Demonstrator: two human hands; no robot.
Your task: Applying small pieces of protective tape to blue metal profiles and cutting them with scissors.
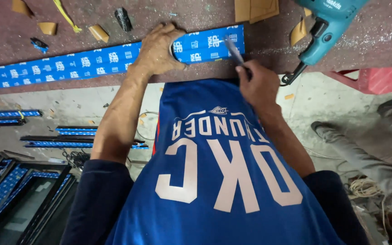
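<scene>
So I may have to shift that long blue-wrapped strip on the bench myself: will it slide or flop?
The blue-wrapped strip lies dead straight, so it is probably stiff, not floppy. Its wrap looks smooth, so it may slide; the left hand presses it down. The right hand holds a thin tool at its end. Lifted at one end, it could swing.

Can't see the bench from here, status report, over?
Left hand flat on blue-wrapped strip. Right hand holds pen at strip end. Teal drill alongside.
</scene>
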